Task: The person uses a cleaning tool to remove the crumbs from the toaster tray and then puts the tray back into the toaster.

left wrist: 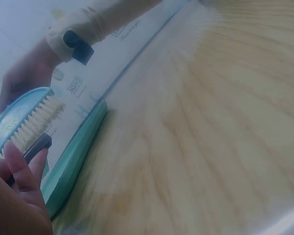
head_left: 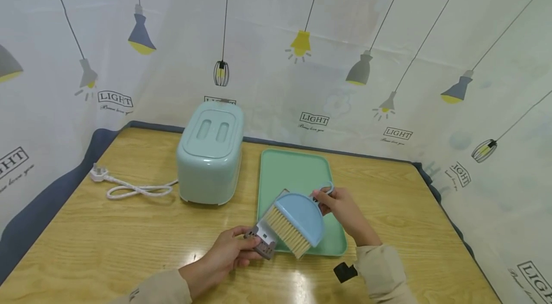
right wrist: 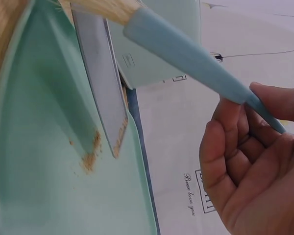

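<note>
My left hand (head_left: 226, 251) grips the grey end of a flat metal crumb tray (head_left: 266, 234), thumb on top. The crumb tray slants over the lower left part of a green tray (head_left: 295, 169). In my right hand (head_left: 347, 213), thumb and fingers pinch the handle of a light blue hand brush (head_left: 304, 215). Its pale bristles (head_left: 286, 234) overlap the crumb tray's surface in the head view. Brown crumbs (right wrist: 90, 160) lie on the green tray in the right wrist view, and more crumbs cling along the far edge of the metal crumb tray (right wrist: 95, 63).
A light green toaster (head_left: 211, 160) with a lid on top stands left of the green tray. Its white cord (head_left: 140, 190) lies coiled on the wooden table (head_left: 129, 237), ending in a plug (head_left: 99, 173). A lamp-printed curtain (head_left: 267, 16) surrounds the table's back and sides.
</note>
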{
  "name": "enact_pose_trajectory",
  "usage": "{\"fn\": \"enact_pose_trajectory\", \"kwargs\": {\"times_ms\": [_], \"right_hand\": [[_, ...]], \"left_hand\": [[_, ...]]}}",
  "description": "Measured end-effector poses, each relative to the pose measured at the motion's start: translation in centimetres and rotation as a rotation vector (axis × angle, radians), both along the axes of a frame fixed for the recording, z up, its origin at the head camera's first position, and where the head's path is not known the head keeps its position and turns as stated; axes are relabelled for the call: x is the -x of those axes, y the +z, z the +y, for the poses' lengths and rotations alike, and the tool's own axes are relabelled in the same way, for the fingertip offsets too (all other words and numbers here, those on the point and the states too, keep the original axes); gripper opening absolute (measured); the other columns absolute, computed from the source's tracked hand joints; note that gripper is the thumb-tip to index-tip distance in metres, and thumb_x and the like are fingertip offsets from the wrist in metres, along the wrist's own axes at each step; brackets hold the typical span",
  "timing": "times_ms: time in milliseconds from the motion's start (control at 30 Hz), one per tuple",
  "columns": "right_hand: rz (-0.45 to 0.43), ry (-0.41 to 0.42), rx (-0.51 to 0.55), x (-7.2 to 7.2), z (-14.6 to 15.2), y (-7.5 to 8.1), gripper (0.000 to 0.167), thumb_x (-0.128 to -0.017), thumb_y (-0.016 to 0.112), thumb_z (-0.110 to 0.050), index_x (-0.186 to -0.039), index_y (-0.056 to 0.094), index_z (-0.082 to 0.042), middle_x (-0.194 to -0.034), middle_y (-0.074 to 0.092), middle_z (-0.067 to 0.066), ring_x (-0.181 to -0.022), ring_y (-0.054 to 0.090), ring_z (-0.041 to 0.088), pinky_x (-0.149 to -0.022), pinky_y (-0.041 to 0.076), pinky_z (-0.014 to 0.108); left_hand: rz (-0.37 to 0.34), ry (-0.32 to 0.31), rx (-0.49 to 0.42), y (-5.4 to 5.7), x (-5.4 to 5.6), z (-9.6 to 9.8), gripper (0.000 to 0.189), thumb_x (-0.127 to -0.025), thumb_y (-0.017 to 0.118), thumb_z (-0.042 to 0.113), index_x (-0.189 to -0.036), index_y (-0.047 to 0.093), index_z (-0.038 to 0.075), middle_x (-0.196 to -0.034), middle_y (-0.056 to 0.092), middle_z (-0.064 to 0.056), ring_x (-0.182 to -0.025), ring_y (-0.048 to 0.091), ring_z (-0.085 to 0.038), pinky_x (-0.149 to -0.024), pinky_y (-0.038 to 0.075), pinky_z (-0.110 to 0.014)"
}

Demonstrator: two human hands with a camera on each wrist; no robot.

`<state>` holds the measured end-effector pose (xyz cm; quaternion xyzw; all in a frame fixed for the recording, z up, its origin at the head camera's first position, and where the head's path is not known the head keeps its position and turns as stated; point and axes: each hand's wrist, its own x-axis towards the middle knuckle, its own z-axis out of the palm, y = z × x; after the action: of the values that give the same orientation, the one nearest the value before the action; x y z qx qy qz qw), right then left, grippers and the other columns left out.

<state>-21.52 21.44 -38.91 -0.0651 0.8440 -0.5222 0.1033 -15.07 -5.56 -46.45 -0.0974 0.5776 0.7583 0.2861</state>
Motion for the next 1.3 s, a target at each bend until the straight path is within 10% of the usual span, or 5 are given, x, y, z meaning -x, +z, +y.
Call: {"fn": "enact_pose_trajectory", "kwargs": {"times_ms": [467, 1300], "right_hand": [[-0.050, 0.058, 0.025, 0.1, -1.8, -1.4, 0.036, -0.100, 0.054, -0.023, -0.096, 0.066, 0.010, -0.069, 0.054, -0.002, -0.060, 0.054, 0.009, -0.064, 0.053, 0.031], [0.002, -0.081, -0.059, 1.1, -0.7, -2.0, 0.035, -0.100, 0.053, -0.026, -0.098, 0.068, 0.005, -0.071, 0.057, 0.000, -0.066, 0.056, 0.012, -0.066, 0.053, 0.029]], "left_hand": [[0.017, -0.045, -0.030, -0.3, 0.0, 0.0, 0.051, -0.095, 0.061, 0.015, -0.137, 0.041, -0.006, -0.103, 0.074, -0.012, -0.074, 0.072, -0.007, -0.051, 0.045, -0.013], [0.003, -0.023, -0.003, 0.2, -0.2, 0.3, 0.050, -0.094, 0.061, 0.011, -0.136, 0.041, -0.008, -0.095, 0.075, -0.008, -0.068, 0.070, -0.006, -0.049, 0.042, -0.013]]}}
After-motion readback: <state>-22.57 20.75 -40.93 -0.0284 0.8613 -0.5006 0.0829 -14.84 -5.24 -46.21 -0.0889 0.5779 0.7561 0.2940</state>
